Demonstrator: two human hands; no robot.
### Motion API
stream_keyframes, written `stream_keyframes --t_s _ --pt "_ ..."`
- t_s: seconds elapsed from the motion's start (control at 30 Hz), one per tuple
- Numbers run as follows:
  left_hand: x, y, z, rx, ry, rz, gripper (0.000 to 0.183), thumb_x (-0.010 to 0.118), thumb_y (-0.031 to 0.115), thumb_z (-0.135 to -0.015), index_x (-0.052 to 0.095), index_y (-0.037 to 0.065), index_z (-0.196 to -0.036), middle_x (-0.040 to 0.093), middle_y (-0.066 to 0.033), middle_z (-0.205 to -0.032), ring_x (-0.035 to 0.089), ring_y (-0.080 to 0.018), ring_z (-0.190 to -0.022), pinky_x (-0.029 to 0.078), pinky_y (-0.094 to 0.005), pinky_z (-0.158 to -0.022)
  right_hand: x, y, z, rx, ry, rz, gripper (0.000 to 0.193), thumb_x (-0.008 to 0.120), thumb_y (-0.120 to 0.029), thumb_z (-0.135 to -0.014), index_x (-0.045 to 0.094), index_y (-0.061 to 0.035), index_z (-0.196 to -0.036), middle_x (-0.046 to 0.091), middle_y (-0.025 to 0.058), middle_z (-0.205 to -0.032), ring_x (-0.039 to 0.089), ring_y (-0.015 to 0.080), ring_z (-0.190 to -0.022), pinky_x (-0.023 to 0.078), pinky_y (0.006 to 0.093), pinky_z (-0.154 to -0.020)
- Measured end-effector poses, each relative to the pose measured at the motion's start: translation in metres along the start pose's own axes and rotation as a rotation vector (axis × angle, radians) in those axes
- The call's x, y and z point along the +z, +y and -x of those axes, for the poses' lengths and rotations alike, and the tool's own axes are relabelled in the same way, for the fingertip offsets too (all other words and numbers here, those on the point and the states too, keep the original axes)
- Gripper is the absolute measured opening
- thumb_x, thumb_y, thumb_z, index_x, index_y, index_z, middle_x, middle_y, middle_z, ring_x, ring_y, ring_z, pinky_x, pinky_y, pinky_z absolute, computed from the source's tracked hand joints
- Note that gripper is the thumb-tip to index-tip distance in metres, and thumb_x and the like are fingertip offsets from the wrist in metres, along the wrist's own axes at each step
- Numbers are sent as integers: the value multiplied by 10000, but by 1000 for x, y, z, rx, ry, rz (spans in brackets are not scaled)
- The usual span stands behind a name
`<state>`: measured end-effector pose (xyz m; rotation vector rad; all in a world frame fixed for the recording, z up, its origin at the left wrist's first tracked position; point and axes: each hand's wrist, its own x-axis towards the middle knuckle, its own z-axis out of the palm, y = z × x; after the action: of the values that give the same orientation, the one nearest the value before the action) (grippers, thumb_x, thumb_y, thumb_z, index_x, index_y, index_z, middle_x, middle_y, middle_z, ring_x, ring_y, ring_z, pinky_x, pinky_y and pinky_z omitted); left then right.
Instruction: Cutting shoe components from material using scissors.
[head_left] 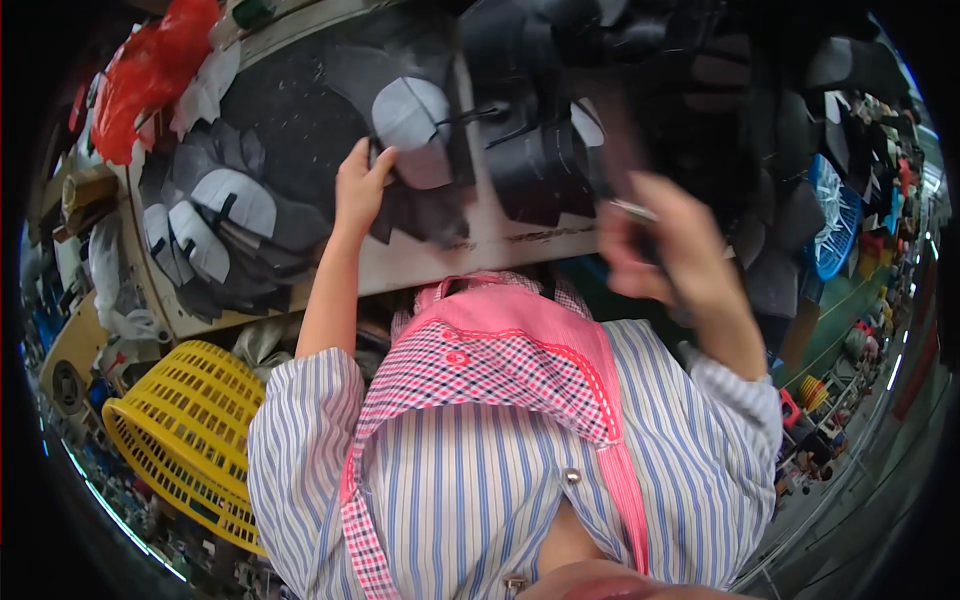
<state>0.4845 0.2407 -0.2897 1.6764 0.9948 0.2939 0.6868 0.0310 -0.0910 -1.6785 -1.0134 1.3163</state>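
My left hand (362, 190) is closed, thumb against fingers, at the edge of a dark flat piece. On that piece sit a rounded white patch (411, 113) and a pinkish-brown area (425, 166) below it. To the right, my right hand (665, 245) is smeared by motion, its fingers curled round a dark-handled tool with a shiny metal part (636, 210); its kind is too blurred to tell. Just beyond this hand stands a black curved container-like thing (535, 175), with a thin dark stick (470, 116) pointing leftward from it.
A pile of dark pieces with white patches (235, 200) lies on the pale worktable (400, 262) at the left. Beyond it is a red plastic bag (155, 75). A yellow basket (190, 430) stands at lower left, a blue basket (832, 215) at far right. Dark pieces (790, 220) hang or lie at right.
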Motion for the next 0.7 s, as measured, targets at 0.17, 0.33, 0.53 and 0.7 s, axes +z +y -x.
stream_keyframes --t_s 0.17,0.33,0.53,0.7 --pt "0 -9 1 -273 -252 725 229 518 159 -827 524 -10 -982 558 -16 -883 507 -76 -754 421 -226 -654 106 126 -54 189 -147 -636 347 569 -349 -772 453 -37 -873 426 -18 -630 410 46 -539 362 181 -469" --pt "1 11 21 85 180 23 219 481 104 -817 539 -38 -974 604 -116 -820 580 -153 -733 447 -264 -625 143 137 -70 385 -205 -651 381 558 -367 -772 446 -18 -877 416 -10 -635 421 63 -558 383 189 -484" --pt "14 9 22 441 543 -286 221 476 94 -784 559 46 -983 571 -173 -718 564 -301 -642 447 -364 -596 158 136 -81 306 -215 -744 365 535 -333 -788 451 11 -877 437 17 -635 433 86 -517 394 205 -476" --pt "10 8 14 158 439 -68 281 509 117 -767 532 74 -1043 583 -157 -757 571 -287 -678 449 -360 -643 148 143 -80 317 -87 -725 474 528 -452 -771 462 1 -894 444 12 -635 431 77 -516 376 204 -459"
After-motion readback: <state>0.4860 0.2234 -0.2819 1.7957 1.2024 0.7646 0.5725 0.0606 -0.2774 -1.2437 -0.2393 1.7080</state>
